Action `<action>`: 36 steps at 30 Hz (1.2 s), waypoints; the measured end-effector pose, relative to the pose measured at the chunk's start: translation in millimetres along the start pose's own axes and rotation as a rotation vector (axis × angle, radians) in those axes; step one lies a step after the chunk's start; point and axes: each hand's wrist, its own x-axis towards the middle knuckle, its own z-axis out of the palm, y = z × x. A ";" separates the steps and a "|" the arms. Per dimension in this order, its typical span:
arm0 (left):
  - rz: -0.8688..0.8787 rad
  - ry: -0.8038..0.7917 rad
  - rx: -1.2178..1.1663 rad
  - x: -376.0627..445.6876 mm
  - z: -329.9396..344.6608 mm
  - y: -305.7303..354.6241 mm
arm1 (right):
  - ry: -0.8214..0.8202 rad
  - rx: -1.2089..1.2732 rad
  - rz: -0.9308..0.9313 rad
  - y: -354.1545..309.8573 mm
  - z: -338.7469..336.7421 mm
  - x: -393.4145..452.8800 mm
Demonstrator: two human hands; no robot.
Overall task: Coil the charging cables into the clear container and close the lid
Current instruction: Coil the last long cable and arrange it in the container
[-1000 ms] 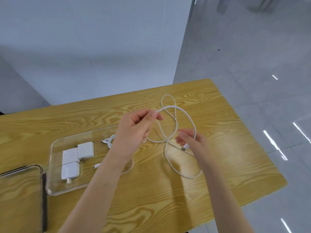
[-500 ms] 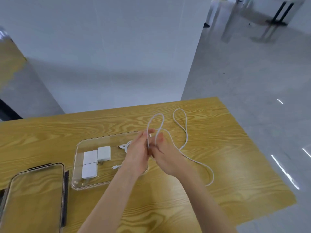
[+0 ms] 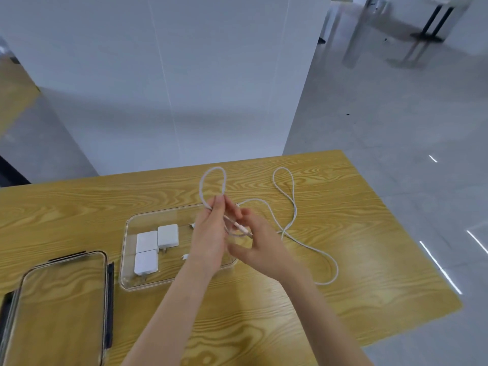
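Here the left hand (image 3: 208, 241) pinches a small upright loop of the white charging cable (image 3: 293, 220) above the right end of the clear container (image 3: 126, 262), while the right hand (image 3: 260, 249), fingers curled, grips the cable's plug end just beside it. The rest of the cable trails in loose curves over the wooden table (image 3: 264, 326) to the right. Three white charger bricks (image 3: 155, 244) lie inside the container, and the clear lid (image 3: 58, 310) rests near left.

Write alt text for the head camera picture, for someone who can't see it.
Two hands hold a looped white cable above a clear container with three white chargers. The lid lies left on the wooden table.
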 end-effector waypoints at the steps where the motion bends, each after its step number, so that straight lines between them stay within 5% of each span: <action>1: 0.001 -0.005 -0.080 1.2 0.0 6.3 | 0.003 0.013 0.001 4.9 2.8 0.5; 11: 0.240 -0.001 -0.194 -5.8 -11.5 91.6 | -0.049 -0.211 0.326 87.7 -13.2 16.6; 14: 0.281 -0.032 -0.224 -2.8 -16.6 106.1 | -0.078 -0.049 0.379 83.1 -5.9 12.9; 19: 0.230 -0.011 -0.218 3.0 -5.9 92.4 | -0.104 0.336 0.176 32.2 20.7 22.0; 22: 0.268 0.021 -0.264 0.5 -6.9 96.6 | -0.034 0.082 0.127 40.9 27.4 29.4; 27: 0.404 0.151 -0.249 0.4 -27.7 120.3 | -0.060 -0.346 0.327 100.7 13.3 23.8; 31: 0.459 0.273 0.025 1.8 -35.2 117.3 | 0.006 -0.494 0.392 114.9 -8.0 24.6; 36: 0.034 0.075 0.790 13.8 -18.6 58.3 | 0.225 -0.383 0.376 81.3 -31.8 39.0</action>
